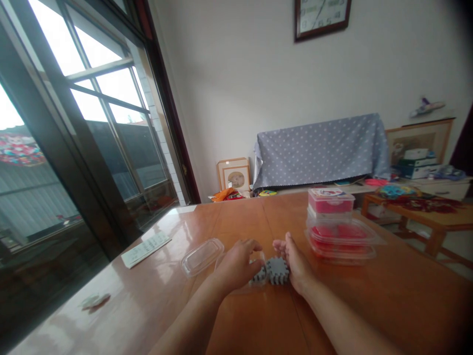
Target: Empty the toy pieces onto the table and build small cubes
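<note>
A clear plastic container (263, 282) stands on the table in front of me, with grey notched pieces (258, 275) inside it. Over its left side reaches my left hand (239, 264), thumb and fingers apart and curved; whether it touches the container is hard to tell. Just right of the container sits a stack of grey notched square pieces (278, 270), like foam puzzle tiles. My right hand (295, 264) is upright along the right side of this stack, fingers extended and close to it, gripping nothing. A clear plastic lid (203, 256) lies to the left of my left hand.
Clear boxes with red contents (340, 241) are stacked on the right, topped by a pink box (330, 202). A printed sheet (146, 249) and a small pale object (94, 301) lie on the left of the wooden table (251, 325). A window (111, 98) is at left.
</note>
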Motion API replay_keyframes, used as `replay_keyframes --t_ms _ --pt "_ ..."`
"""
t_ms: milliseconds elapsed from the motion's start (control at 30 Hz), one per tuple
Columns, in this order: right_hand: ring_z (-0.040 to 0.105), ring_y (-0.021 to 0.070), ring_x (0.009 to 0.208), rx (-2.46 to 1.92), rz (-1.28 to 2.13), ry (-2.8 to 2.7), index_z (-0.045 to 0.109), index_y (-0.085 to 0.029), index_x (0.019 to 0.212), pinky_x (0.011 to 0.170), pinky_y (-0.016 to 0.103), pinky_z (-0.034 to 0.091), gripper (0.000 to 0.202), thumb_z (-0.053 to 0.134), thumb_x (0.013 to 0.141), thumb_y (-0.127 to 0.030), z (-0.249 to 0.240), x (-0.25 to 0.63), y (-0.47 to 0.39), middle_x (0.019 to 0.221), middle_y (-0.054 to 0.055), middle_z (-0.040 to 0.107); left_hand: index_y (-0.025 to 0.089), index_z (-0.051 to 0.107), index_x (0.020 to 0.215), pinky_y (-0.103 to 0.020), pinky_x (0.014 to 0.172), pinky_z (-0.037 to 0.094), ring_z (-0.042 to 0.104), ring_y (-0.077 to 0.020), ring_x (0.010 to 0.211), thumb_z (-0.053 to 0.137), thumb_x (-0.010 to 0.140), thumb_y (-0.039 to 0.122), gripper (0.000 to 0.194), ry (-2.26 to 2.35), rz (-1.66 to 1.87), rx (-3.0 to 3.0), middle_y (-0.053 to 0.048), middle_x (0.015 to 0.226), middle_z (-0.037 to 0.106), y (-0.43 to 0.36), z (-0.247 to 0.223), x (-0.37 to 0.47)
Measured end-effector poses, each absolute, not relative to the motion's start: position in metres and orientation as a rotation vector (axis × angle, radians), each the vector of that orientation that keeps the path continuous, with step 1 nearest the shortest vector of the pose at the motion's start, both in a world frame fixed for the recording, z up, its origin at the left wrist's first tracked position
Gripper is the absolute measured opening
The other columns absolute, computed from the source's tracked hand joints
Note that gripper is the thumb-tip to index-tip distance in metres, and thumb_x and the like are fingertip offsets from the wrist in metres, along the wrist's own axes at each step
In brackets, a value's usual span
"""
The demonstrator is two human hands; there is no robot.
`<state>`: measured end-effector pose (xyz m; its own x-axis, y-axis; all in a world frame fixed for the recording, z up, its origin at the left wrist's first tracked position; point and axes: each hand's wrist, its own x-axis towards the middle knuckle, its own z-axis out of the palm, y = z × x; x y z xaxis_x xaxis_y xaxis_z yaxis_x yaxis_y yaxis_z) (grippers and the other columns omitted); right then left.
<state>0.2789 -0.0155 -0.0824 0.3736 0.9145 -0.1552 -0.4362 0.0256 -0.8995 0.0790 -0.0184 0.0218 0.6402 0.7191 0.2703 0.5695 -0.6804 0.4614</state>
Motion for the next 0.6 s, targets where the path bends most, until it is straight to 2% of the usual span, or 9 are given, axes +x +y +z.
replay_keyframes --t_ms 300,467,600 --pt "0.070 0.0268 0.101 -1.045 1.162 -0.535 0.074 -0.023 0.094 0.081 0.034 0.056 0.062 0.049 0.084 -0.079 -0.076 0.278 -0.019 0.104 0.007 0.077 0.030 0.066 0.114 -0.044 0.096 0.041 0.058 -0.0306 0.109 0.072 0.073 0.035 0.042 0.966 0.354 2.715 -0.004 0.111 0.070 -0.031 0.030 0.119" --pt "0.072 0.0267 0.091 -1.021 1.190 -0.540 0.073 -0.021 0.093 0.075 0.034 0.056 0.064 0.051 0.083 -0.080 -0.071 0.275 -0.023 0.087 0.007 0.077 0.029 0.065 0.111 -0.044 0.096 0.039 0.058 -0.0299 0.106 0.073 0.071 0.034 0.041 1.000 0.337 2.711 -0.003 0.107 0.070 -0.029 0.028 0.126" --pt "0.073 0.0276 0.091 -1.007 1.176 -0.546 0.072 -0.021 0.092 0.074 0.035 0.056 0.063 0.053 0.082 -0.079 -0.067 0.275 -0.026 0.084 0.006 0.078 0.028 0.063 0.111 -0.043 0.096 0.039 0.058 -0.0279 0.106 0.074 0.071 0.033 0.042 0.971 0.440 2.682 -0.002 0.108 0.070 -0.027 0.029 0.124"
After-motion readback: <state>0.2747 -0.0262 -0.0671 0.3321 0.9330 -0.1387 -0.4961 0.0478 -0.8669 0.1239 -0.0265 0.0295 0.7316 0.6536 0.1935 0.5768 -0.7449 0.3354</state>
